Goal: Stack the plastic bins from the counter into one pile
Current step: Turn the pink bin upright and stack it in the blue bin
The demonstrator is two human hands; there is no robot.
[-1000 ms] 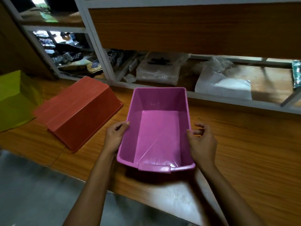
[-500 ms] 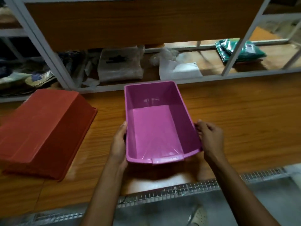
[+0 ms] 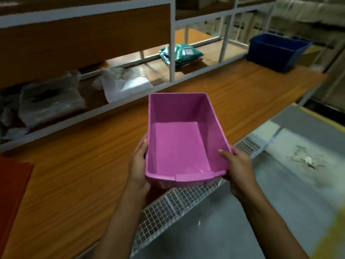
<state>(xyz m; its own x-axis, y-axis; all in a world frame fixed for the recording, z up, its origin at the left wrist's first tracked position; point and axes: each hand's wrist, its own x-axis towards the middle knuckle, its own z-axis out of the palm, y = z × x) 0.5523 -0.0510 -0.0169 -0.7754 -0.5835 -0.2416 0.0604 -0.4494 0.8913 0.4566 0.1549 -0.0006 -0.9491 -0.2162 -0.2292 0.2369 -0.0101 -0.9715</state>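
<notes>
An empty pink plastic bin [image 3: 179, 143] is held upright above the front edge of the wooden counter [image 3: 89, 161]. My left hand [image 3: 139, 165] grips its left wall. My right hand [image 3: 237, 169] grips its right wall near the front corner, thumb over the rim. A dark blue bin [image 3: 276, 51] stands upright at the far right end of the counter. Only a corner of the orange-red bin [image 3: 11, 187] shows at the left edge.
White-framed shelving [image 3: 171, 53] runs along the back of the counter, holding plastic-wrapped packets [image 3: 50, 103], a white bag [image 3: 127, 85] and green packets [image 3: 181, 55]. A wire mesh guard [image 3: 168, 206] lines the counter's front edge above grey floor [image 3: 280, 202].
The view has swung right: the orange-red bin has slid almost out of sight at left and the blue bin has appeared at far right. The pink bin is lifted and carried rightward in both hands.
</notes>
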